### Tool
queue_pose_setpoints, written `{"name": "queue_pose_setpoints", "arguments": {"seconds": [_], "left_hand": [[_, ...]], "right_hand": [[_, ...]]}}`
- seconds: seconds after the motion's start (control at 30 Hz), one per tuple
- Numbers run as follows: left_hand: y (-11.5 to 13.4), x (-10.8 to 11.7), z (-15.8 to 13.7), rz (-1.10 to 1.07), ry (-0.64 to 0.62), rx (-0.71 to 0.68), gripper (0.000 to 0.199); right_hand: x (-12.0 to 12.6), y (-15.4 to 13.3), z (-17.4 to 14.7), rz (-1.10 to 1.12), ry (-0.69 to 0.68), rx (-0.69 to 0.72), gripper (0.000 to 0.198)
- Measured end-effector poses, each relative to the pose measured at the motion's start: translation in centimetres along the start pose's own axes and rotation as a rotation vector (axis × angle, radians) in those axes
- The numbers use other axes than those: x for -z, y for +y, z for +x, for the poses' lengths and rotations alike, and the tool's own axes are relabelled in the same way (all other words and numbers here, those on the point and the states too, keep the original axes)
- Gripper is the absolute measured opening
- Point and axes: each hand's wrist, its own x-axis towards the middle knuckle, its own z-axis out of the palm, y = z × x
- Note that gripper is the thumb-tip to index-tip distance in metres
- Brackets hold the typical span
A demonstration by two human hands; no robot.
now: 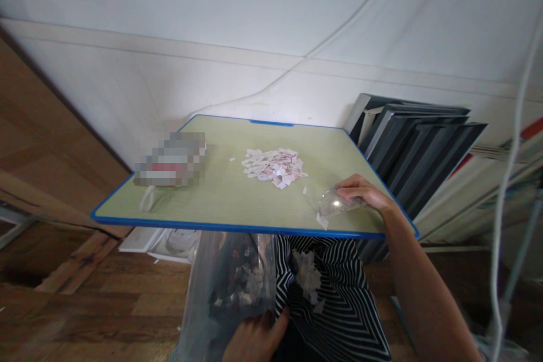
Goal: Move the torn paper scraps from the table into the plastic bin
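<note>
My right hand (360, 189) grips a clear, semicircular protractor (333, 202) low over the right front of the green table (212, 192). A small piece of paper (322, 220) lies at the protractor's left end, and another scrap (304, 190) is just beyond it. Farther in, a loose pile of white and pinkish paper scraps (275, 167) covers the middle of the tabletop. Below the table, my left hand (254, 336) has its thumb and fingers closed on the edge of a black-and-white striped cloth (339, 294). Paper pieces (307, 271) lie on the cloth.
A clear plastic bin (199, 294) with paper scraps inside stands beside the cloth. A blurred-out box-like object (169, 164) with a white strap (147, 199) sits at the table's left. Dark panels (416, 141) lean on the right, and a white cable (297, 65) runs along the wall.
</note>
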Motion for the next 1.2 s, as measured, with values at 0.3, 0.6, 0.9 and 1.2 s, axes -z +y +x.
{"name": "queue_pose_setpoints", "arguments": {"seconds": [0.3,0.6,0.9,1.2], "left_hand": [[0.3,0.6,-0.1,0.027,-0.044,0.003,0.064],[0.3,0.5,-0.1,0.029,-0.059,0.016,0.066],[0.2,0.3,-0.2,0.009,-0.033,0.012,0.064],[0.1,0.1,-0.1,0.042,-0.033,0.005,0.068]], "right_hand": [[0.3,0.3,-0.3,0.025,-0.179,0.031,0.036],[-0.3,0.9,1.1,-0.055,0.256,0.072,0.037],[-0.6,0.8,1.6,-0.179,0.315,0.067,0.039],[-0.1,0.2,0.5,-0.117,0.007,0.024,0.041]]}}
